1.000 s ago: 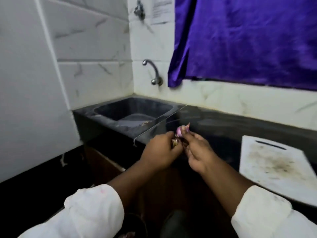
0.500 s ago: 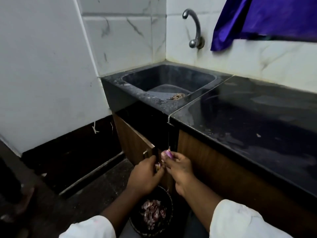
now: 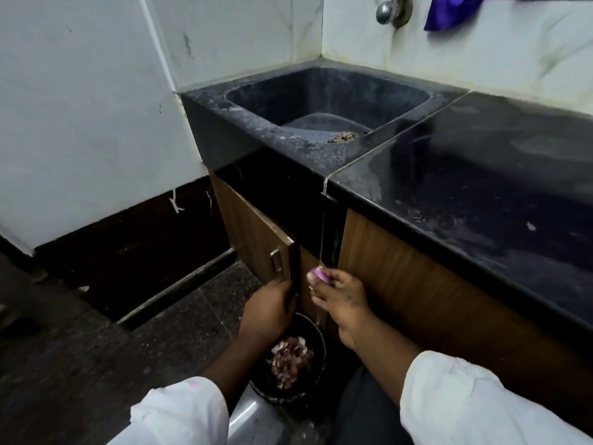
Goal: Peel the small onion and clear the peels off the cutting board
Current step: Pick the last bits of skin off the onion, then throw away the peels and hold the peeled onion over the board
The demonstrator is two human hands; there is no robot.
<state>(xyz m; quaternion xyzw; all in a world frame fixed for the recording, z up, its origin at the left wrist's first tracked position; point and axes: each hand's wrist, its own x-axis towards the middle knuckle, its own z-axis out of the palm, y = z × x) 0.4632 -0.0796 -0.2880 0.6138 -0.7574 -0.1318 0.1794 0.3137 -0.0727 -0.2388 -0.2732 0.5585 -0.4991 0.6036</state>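
My right hand (image 3: pixel 341 303) pinches a small purple onion (image 3: pixel 319 275) at its fingertips, low in front of the cabinet. A thin strip of peel (image 3: pixel 317 316) hangs below that hand. My left hand (image 3: pixel 268 311) is just to the left, a small gap away, with its fingers curled against the edge of the open cabinet door (image 3: pixel 256 239). What those fingers hold is hidden. Below both hands stands a dark round bin (image 3: pixel 316 364) with a heap of onion peels (image 3: pixel 290 358) in it. The cutting board is out of view.
The black countertop (image 3: pixel 481 194) runs above and to the right, with a dark sink (image 3: pixel 327 101) holding a strainer at its left end. A tap (image 3: pixel 390 9) sticks out of the tiled wall. The dark floor (image 3: pixel 96 348) lies to the left.
The view has dropped from the counter and cutting board down to the cabinet and bin. Both hands went down with the onion, and the left hand has drawn slightly away from the right.
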